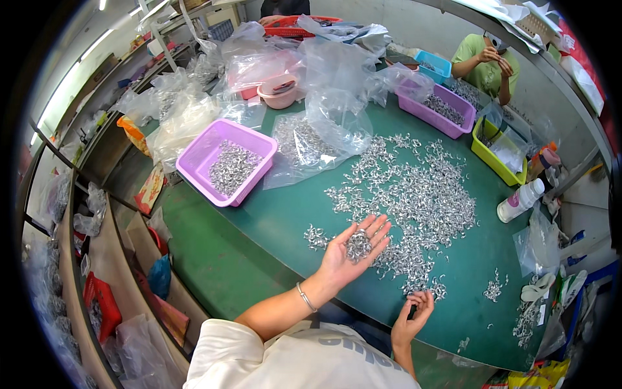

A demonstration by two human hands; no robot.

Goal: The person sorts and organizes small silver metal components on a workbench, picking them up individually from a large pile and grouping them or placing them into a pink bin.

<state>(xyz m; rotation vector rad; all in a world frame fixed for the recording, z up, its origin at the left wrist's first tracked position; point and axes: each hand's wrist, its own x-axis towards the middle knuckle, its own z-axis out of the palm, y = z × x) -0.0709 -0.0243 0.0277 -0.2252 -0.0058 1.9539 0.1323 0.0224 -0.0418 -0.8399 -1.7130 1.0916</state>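
My left hand (335, 260) is palm up over the near side of the pile, fingers stretched out, with a heap of small curved silver metal pieces (358, 246) lying in its palm. A metal bangle (306, 297) circles that wrist. At the near edge of the pile, my right hand (414, 319) has its fingers curled in toward the thumb. A small dark spot shows at its thumb; what the fingers hold, if anything, I cannot make out. Loose pieces of the same kind form a wide pile (424, 194) on the green table (278, 220).
A purple basket (189, 155) with metal pieces stands left, beside a clear bag (301, 139) of them. Farther back are another purple basket (461, 131), a yellow-green basket (492, 162) and a white bottle (520, 201). A person in green (483, 61) works across the table.
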